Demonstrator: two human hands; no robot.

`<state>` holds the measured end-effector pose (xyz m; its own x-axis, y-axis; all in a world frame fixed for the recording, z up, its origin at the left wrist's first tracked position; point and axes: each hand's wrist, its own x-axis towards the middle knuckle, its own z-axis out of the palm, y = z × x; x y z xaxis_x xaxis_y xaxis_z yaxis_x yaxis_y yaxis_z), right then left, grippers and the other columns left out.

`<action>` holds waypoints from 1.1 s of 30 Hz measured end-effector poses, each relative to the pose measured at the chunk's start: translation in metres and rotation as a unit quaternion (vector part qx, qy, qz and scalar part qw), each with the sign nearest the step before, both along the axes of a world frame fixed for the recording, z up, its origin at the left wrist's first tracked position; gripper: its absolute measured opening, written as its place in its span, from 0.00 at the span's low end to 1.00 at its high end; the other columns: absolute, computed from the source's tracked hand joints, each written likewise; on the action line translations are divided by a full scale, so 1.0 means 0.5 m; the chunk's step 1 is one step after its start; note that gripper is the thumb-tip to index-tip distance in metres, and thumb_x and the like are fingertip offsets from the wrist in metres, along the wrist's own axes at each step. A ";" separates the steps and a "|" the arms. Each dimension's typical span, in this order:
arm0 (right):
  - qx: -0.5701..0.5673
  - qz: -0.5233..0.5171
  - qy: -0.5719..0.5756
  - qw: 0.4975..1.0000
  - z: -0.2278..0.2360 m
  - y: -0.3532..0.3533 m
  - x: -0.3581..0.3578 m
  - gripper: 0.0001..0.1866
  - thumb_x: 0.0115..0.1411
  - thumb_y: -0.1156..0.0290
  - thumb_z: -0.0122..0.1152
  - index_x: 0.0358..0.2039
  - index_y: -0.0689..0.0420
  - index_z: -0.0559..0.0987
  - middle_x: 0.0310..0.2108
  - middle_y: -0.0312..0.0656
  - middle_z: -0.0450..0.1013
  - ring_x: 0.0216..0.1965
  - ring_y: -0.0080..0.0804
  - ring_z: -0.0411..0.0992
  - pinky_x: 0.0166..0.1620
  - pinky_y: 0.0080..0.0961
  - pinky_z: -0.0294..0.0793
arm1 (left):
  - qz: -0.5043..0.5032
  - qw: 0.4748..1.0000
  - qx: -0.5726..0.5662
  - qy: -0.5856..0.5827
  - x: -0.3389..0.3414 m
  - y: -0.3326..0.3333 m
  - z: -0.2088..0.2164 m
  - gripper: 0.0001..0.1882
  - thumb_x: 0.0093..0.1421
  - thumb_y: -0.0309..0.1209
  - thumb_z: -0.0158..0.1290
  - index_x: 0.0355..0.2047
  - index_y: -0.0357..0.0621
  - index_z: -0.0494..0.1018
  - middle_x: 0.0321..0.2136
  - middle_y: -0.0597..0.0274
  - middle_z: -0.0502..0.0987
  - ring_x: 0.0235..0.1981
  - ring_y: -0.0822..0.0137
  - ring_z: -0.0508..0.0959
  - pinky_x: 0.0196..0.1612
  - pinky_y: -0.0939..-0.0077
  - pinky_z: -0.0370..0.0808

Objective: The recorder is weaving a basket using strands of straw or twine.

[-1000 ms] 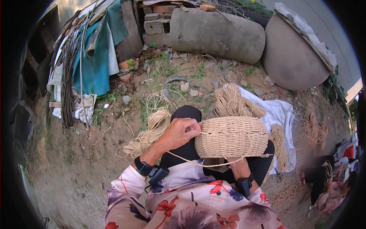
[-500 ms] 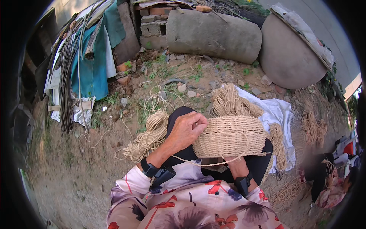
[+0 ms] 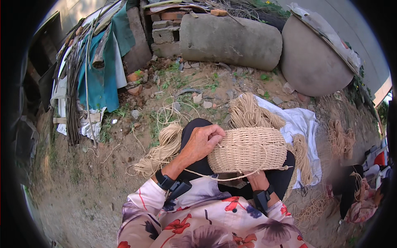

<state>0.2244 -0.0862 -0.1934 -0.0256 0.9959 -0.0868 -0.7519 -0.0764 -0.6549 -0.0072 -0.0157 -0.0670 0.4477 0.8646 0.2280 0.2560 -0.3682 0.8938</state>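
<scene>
A woven straw-coloured basket (image 3: 250,151) rests on my lap across my dark trousers, its woven side facing up. My left hand (image 3: 204,140) is at the basket's upper left edge, thumb and fingers pinched together; whatever sits between them is too small to make out. From below, my right hand (image 3: 258,180) reaches into the basket, and its fingers are hidden by the weave. A length of twisted cord (image 3: 227,179) runs loose along the basket's near edge, between my two wrists.
Bundles of cord lie left of my knee (image 3: 167,142), beyond the basket (image 3: 252,111) and at its right (image 3: 303,159). A white cloth (image 3: 304,124) is spread on the dirt. Another person (image 3: 362,194) sits at the far right. A concrete cylinder (image 3: 231,41) and large round pot (image 3: 312,58) stand ahead.
My view has shifted slightly. The left hand stays at the basket's edge with its pinch barely altered, and the right hand remains under the basket.
</scene>
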 end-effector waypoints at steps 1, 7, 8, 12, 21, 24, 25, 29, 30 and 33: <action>0.000 0.002 -0.001 1.000 0.000 0.000 -0.001 0.25 0.65 0.66 0.61 0.60 0.56 0.69 0.58 0.41 0.70 0.58 0.36 0.69 0.61 0.40 0.71 | 0.003 1.000 -0.014 0.002 -0.002 0.000 -0.001 0.06 0.62 0.26 0.56 0.37 0.36 0.77 0.27 0.66 0.79 0.28 0.77 0.77 0.33 0.79 0.75; 0.002 0.002 -0.013 1.000 -0.003 -0.001 -0.003 0.25 0.65 0.66 0.61 0.60 0.56 0.69 0.58 0.41 0.69 0.58 0.36 0.69 0.61 0.40 0.71 | -0.004 0.999 -0.026 -0.026 0.001 -0.008 0.002 0.06 0.62 0.27 0.57 0.37 0.37 0.77 0.26 0.69 0.78 0.26 0.81 0.73 0.31 0.82 0.72; 0.003 0.003 -0.015 1.000 -0.003 -0.001 -0.002 0.25 0.65 0.66 0.61 0.60 0.56 0.69 0.58 0.41 0.69 0.58 0.36 0.69 0.61 0.40 0.71 | -0.007 0.999 -0.027 -0.022 0.004 -0.010 0.004 0.06 0.62 0.27 0.57 0.37 0.38 0.77 0.25 0.70 0.77 0.25 0.81 0.72 0.30 0.82 0.71; 0.010 0.003 -0.034 0.999 -0.009 -0.005 0.010 0.25 0.64 0.66 0.61 0.60 0.56 0.69 0.58 0.41 0.69 0.58 0.36 0.69 0.61 0.40 0.71 | -0.032 0.999 -0.031 -0.002 0.014 -0.023 0.015 0.06 0.60 0.28 0.59 0.35 0.38 0.78 0.23 0.71 0.76 0.24 0.82 0.71 0.28 0.82 0.70; 0.046 0.025 -0.147 0.988 -0.036 -0.034 0.058 0.25 0.64 0.66 0.61 0.60 0.56 0.69 0.58 0.42 0.69 0.58 0.36 0.69 0.61 0.40 0.71 | -0.068 0.986 0.147 0.039 0.016 -0.006 0.030 0.06 0.56 0.27 0.59 0.34 0.39 0.77 0.25 0.60 0.76 0.26 0.66 0.78 0.31 0.71 0.74; 0.056 0.028 -0.164 0.984 -0.041 -0.040 0.065 0.25 0.64 0.66 0.61 0.60 0.56 0.69 0.59 0.42 0.69 0.58 0.36 0.69 0.61 0.40 0.71 | -0.081 0.987 0.138 0.007 0.023 -0.013 0.033 0.07 0.56 0.27 0.59 0.35 0.40 0.77 0.29 0.58 0.75 0.28 0.64 0.78 0.33 0.69 0.75; 0.059 0.028 -0.168 0.984 -0.041 -0.041 0.066 0.25 0.64 0.66 0.61 0.60 0.56 0.69 0.59 0.42 0.69 0.59 0.36 0.69 0.61 0.40 0.71 | -0.089 0.990 0.106 -0.014 0.026 -0.017 0.034 0.07 0.56 0.27 0.59 0.35 0.40 0.77 0.30 0.58 0.75 0.29 0.63 0.78 0.34 0.69 0.75; 0.065 0.031 -0.170 0.983 -0.041 -0.043 0.069 0.25 0.64 0.66 0.61 0.60 0.56 0.69 0.59 0.42 0.69 0.59 0.36 0.69 0.61 0.40 0.71 | -0.110 0.986 0.127 0.001 0.039 -0.023 0.045 0.06 0.57 0.28 0.59 0.32 0.40 0.74 0.30 0.59 0.74 0.28 0.67 0.76 0.32 0.71 0.73; 0.067 0.031 -0.169 0.983 -0.040 -0.043 0.069 0.25 0.64 0.66 0.61 0.60 0.56 0.69 0.59 0.42 0.69 0.59 0.36 0.69 0.61 0.40 0.71 | -0.125 0.990 0.072 -0.012 0.038 -0.020 0.049 0.07 0.57 0.28 0.59 0.32 0.40 0.74 0.29 0.60 0.73 0.28 0.69 0.75 0.31 0.72 0.72; 0.073 0.033 -0.151 0.985 -0.037 -0.044 0.072 0.25 0.64 0.66 0.62 0.60 0.56 0.69 0.59 0.42 0.69 0.59 0.36 0.69 0.61 0.40 0.71 | -0.140 0.984 -0.091 -0.053 0.038 -0.015 0.059 0.09 0.58 0.31 0.60 0.30 0.42 0.71 0.27 0.67 0.72 0.28 0.76 0.71 0.28 0.77 0.67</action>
